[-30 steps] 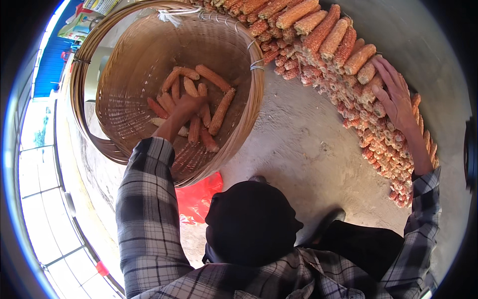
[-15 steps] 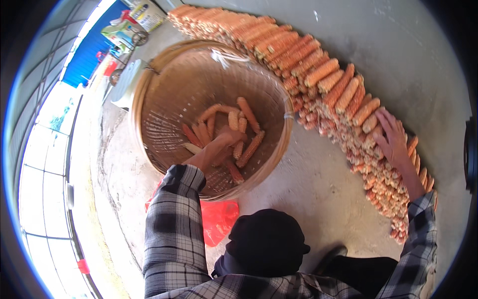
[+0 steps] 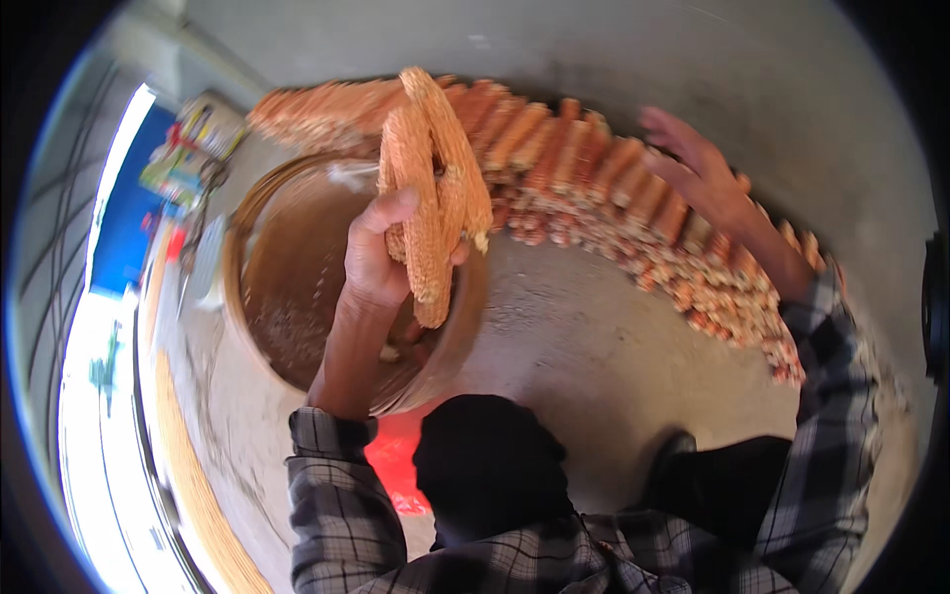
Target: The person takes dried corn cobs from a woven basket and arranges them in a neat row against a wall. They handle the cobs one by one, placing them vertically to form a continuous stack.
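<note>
The left hand (image 3: 381, 262) is closed around a bunch of dried corn cobs (image 3: 430, 188) — three or so, held upright and lifted above the woven basket (image 3: 247, 297), which stands on the concrete floor (image 3: 584, 346) to the person's left. The right hand (image 3: 698, 173) lies open, fingers spread, flat on the top of the stacked row of cobs (image 3: 614, 188) that runs in an arc along the wall (image 3: 554, 40).

The step in hand looks like carrying this bunch from the basket to the stack. To do it well, the grip should stay firm near the cobs' lower ends, since the upper ends fan apart and one could slide out. The cobs should go down lying side by side, matching the direction of those already in the row, so that the stack stays even. The open hand steadies the pile; it should rest lightly, for loose kernels and short pieces already lie along the row's near edge — a hard push could tip more off. A few cobs seem to remain at the basket's bottom, though blur hides how many.
</note>
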Demonstrator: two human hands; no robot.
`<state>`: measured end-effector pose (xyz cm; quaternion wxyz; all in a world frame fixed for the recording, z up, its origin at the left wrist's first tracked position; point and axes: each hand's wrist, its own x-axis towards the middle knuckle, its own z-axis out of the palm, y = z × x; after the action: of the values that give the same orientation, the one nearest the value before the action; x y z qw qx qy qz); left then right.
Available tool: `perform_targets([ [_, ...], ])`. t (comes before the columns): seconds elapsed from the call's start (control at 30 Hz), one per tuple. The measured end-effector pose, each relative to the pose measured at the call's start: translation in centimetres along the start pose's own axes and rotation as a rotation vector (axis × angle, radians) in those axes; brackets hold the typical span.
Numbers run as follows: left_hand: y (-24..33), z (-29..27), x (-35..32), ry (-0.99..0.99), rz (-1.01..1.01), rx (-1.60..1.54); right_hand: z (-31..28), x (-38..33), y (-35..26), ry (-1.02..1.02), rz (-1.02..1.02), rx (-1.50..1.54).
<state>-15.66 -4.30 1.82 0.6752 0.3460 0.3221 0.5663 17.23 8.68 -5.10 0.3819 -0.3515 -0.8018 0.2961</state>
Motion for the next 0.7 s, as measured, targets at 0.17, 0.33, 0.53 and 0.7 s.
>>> perform_targets([
  [0.17, -7.1, 5.3, 6.2, -0.278, -0.109, -0.125, -0.5, 0.0, -5.0, 0.053, 0.247, 0.347],
  [0.33, -12.1, 7.8, 5.9, -0.254, -0.169, -0.165, -2.5, -2.3, -6.4, -0.132, 0.423, 0.281],
  [0.53, -14.3, 8.5, 5.1, -0.205, -0.195, -0.058, -2.5, -3.6, -4.4, -0.129, 0.502, 0.391],
  [0.7, -14.3, 8.8, 5.3, -0.173, -0.206, -0.108, -8.0, -3.1, -1.8, 0.218, 0.495, 0.442],
])
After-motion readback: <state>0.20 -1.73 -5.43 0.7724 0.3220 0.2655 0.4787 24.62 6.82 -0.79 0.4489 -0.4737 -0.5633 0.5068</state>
